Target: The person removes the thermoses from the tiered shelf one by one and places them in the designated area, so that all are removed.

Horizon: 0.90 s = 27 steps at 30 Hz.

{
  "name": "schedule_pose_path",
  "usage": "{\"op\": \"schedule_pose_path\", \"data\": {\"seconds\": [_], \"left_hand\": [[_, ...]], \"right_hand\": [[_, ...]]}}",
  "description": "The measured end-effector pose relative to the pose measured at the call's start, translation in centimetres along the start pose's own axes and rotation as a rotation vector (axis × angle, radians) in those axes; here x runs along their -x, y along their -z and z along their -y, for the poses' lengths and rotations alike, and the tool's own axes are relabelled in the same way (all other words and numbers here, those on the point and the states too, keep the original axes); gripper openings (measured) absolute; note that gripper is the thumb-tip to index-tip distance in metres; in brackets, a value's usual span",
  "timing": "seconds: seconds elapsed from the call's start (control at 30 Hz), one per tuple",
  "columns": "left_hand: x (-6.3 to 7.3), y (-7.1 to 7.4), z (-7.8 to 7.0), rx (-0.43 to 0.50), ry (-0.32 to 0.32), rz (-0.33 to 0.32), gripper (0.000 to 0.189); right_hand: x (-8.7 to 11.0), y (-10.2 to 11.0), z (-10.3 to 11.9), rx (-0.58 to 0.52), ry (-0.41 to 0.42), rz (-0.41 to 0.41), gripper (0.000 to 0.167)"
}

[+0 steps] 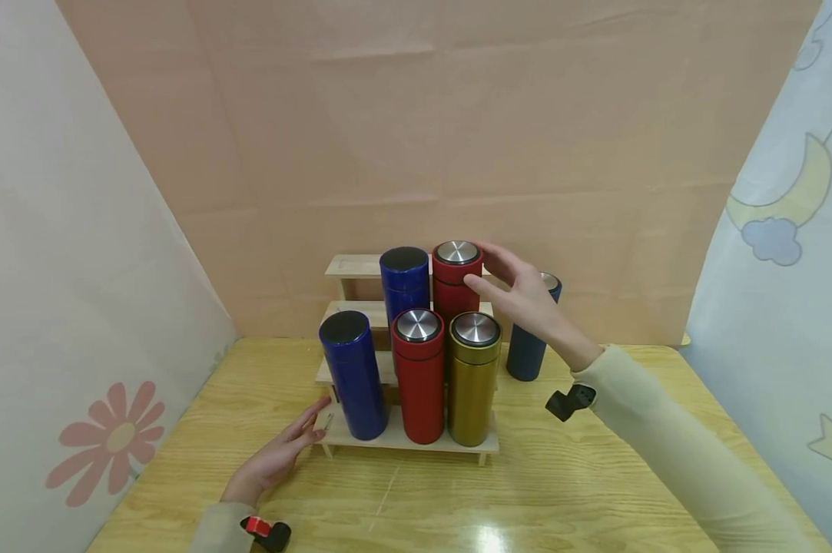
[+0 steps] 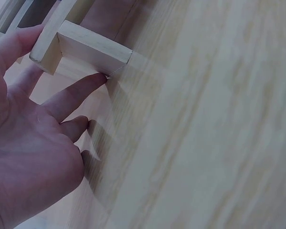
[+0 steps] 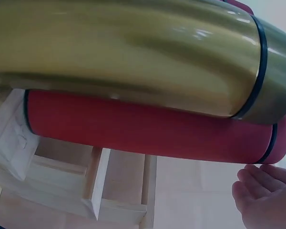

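At the back right of the stepped wooden rack point(image 1: 382, 441), my right hand point(image 1: 526, 298) holds the upper part of a red thermos point(image 1: 457, 288), thumb in front and fingers behind. In the right wrist view, that red thermos point(image 3: 148, 129) shows below a gold thermos point(image 3: 133, 52), fingertips at its neck. My left hand point(image 1: 277, 457) rests at the rack's left end, fingers extended. There, the left wrist view shows the thumb against a shelf board point(image 2: 52, 47) and a fingertip at the foot of its wooden leg point(image 2: 95, 50).
A blue thermos point(image 1: 355, 376), a red thermos point(image 1: 421, 384) and a gold thermos point(image 1: 472, 388) stand on the lowest step. Another blue thermos point(image 1: 405, 284) stands behind them. A dark blue thermos point(image 1: 525, 357) stands on the table point(image 1: 561, 476), right of the rack, under my right forearm.
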State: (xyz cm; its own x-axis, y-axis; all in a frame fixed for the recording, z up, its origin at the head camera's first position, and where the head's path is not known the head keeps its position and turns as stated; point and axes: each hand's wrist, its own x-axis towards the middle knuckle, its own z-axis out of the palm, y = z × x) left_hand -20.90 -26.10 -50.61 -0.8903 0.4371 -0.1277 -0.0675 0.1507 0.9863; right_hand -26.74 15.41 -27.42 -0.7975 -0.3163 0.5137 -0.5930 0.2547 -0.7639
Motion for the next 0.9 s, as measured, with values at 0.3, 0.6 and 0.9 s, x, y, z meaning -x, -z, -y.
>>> {"op": "schedule_pose_path", "data": {"seconds": [0.3, 0.6, 0.9], "left_hand": [[0.0, 0.0, 0.0, -0.005, 0.006, 0.007, 0.062], [0.1, 0.0, -0.1, -0.010, 0.006, 0.002, 0.061], [0.2, -0.1, -0.1, -0.010, -0.005, 0.004, 0.062]], "right_hand": [[-0.9, -0.8, 0.2, -0.019, -0.051, -0.002, 0.057], [-0.1, -0.9, 0.2, 0.006, -0.006, -0.088, 0.056], [0.4, -0.8, 0.1, -0.009, 0.045, -0.176, 0.051]]}}
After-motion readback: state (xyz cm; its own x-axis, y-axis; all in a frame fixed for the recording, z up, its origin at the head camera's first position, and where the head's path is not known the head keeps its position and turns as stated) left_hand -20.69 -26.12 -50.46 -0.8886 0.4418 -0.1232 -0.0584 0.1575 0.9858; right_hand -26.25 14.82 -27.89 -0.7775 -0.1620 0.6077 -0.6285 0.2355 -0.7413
